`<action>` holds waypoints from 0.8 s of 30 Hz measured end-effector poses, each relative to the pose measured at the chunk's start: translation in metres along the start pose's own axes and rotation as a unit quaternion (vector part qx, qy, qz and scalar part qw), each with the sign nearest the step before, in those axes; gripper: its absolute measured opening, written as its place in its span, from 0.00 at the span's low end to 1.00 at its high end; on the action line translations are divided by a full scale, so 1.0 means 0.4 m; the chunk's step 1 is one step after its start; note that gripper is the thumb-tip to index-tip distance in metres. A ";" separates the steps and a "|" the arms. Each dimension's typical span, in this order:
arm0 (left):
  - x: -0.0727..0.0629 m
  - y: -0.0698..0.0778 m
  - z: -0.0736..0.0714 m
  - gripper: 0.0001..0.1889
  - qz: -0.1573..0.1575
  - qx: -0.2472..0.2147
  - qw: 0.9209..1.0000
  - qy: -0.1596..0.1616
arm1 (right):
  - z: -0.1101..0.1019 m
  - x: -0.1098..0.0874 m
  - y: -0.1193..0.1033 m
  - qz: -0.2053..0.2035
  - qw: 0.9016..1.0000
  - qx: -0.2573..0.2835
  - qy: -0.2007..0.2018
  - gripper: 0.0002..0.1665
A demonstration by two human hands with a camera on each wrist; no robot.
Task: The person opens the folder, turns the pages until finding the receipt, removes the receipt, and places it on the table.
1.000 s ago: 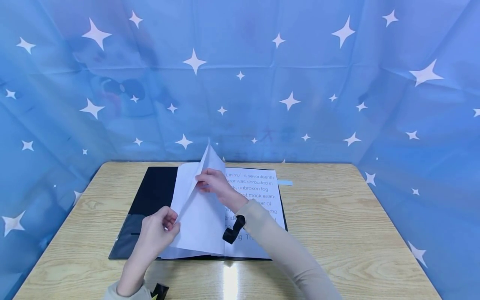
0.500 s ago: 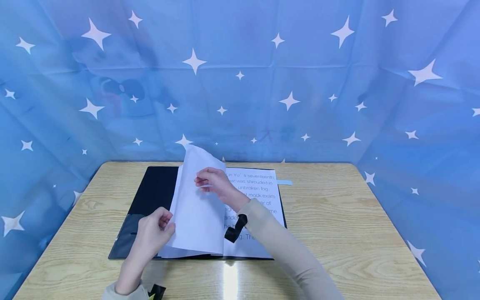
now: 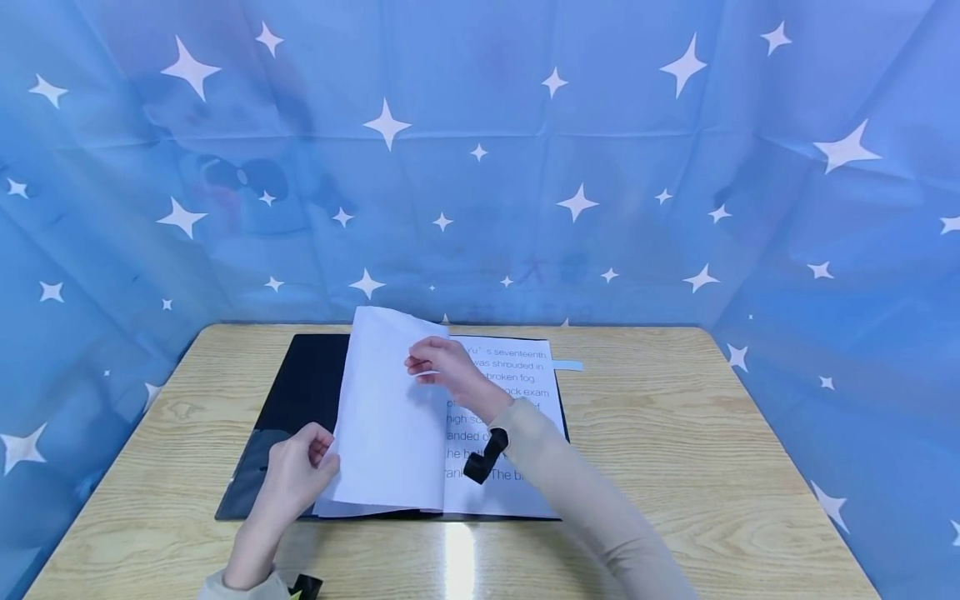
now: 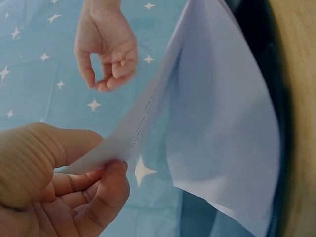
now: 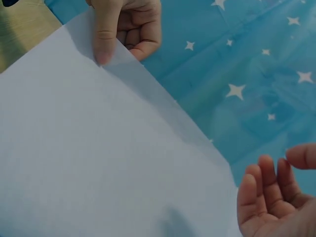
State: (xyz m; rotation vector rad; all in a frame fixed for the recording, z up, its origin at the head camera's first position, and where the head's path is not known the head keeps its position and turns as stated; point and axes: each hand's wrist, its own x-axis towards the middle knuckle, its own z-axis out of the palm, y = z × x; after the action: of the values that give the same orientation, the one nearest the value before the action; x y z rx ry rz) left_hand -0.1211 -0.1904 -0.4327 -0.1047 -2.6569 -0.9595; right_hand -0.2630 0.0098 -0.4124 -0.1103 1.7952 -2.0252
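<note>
A dark folder (image 3: 303,383) lies spread out with white sheets in it. One raised sheet (image 3: 386,417) leans to the left, its near side blank. My left hand (image 3: 294,468) pinches this sheet's left edge between thumb and forefinger, as the left wrist view confirms at the paper (image 4: 222,108). Over the sheet's right part hovers my right hand (image 3: 453,371), fingers loosely curled. The right wrist view shows that hand (image 5: 276,202) holding nothing, near the paper's edge. Under the right forearm, a printed page (image 3: 491,493) in large text lies partly hidden.
A light blue tab (image 3: 567,365) sticks out from the folder's right side. The folder rests on a wood-grain table (image 3: 690,450). Behind and at both sides hangs a blue curtain (image 3: 480,208) with white stars.
The raised sheet has swung left and down, with my left hand drawing its edge leftward. My right hand has let go of the sheet and shifted slightly right.
</note>
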 end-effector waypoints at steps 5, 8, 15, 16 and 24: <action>0.000 -0.026 0.012 0.08 -0.023 0.002 1.000 -0.020 | -0.024 0.000 0.002 0.002 1.000 -0.010 0.008 0.14; 0.000 -0.046 0.023 0.08 -0.046 0.004 0.998 -0.038 | -0.039 -0.001 0.005 0.005 1.000 -0.017 0.013 0.14; -0.002 -0.084 0.045 0.09 -0.074 0.003 0.994 -0.078 | -0.081 0.002 0.019 0.003 0.999 -0.015 0.028 0.08; -0.002 -0.088 0.047 0.09 -0.076 0.002 0.994 -0.082 | -0.087 0.002 0.021 0.001 0.999 -0.015 0.030 0.08; -0.001 -0.108 0.064 0.10 -0.084 0.009 0.992 -0.096 | -0.133 -0.004 0.024 0.011 0.998 -0.027 0.050 0.11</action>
State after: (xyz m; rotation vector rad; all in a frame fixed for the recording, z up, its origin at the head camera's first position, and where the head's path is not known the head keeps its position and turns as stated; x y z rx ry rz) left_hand -0.1349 -0.2076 -0.4778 0.0349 -2.8893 -1.0226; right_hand -0.2769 0.0592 -0.4299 -0.0061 1.9043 -1.9985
